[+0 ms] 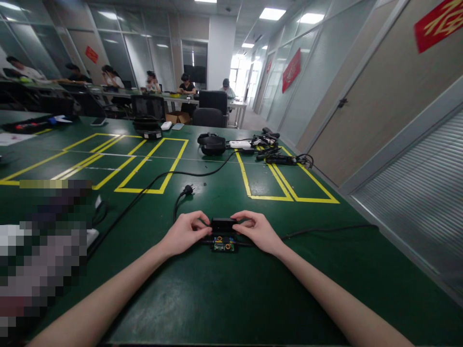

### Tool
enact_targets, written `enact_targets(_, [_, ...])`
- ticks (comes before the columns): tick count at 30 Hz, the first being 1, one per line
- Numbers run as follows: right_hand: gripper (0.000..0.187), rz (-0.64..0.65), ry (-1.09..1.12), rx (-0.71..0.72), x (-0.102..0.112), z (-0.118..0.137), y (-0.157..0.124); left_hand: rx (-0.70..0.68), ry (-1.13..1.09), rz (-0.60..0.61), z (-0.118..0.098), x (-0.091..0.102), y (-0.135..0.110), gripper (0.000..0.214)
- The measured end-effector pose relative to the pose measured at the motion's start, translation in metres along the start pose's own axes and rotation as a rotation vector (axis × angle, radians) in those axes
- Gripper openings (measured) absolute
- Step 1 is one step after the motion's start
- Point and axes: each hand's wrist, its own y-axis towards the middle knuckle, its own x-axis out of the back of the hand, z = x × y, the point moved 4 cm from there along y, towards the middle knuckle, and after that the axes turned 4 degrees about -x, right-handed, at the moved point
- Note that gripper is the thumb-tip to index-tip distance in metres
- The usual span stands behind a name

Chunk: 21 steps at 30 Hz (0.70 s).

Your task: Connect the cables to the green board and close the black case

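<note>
A small black box (223,224) lies on the green table (231,294) in front of me, with an open circuit board (223,244) showing coloured parts just below it. My left hand (185,233) pinches the box's left end with curled fingers. My right hand (256,230) grips its right end the same way. A black cable (325,231) runs off to the right from the box, and another cable ends in a plug (187,191) just beyond my left hand.
Yellow tape rectangles (152,166) mark the table. A headset (212,144), a white adapter (240,144) and tangled cables (285,159) lie farther back. A laptop (147,108) and chairs stand beyond. Several people sit at far desks. A wall and door close the right side.
</note>
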Motion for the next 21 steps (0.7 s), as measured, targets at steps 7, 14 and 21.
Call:
enact_targets(7, [0.043, 0.05, 0.022, -0.017, 0.0012, 0.0009, -0.0005, -0.013, -0.024, 0.024, -0.0009, 0.0014, -0.0003, 0.016])
enact_targets(14, [0.043, 0.115, 0.064, 0.002, 0.0006, 0.0025, -0.0008, -0.033, 0.015, 0.046, -0.0045, 0.0029, -0.0014, 0.013])
enact_targets(21, [0.042, 0.228, 0.071, 0.053, 0.0012, 0.0043, -0.0042, -0.139, 0.083, 0.067, -0.0069, 0.0033, -0.0039, 0.014])
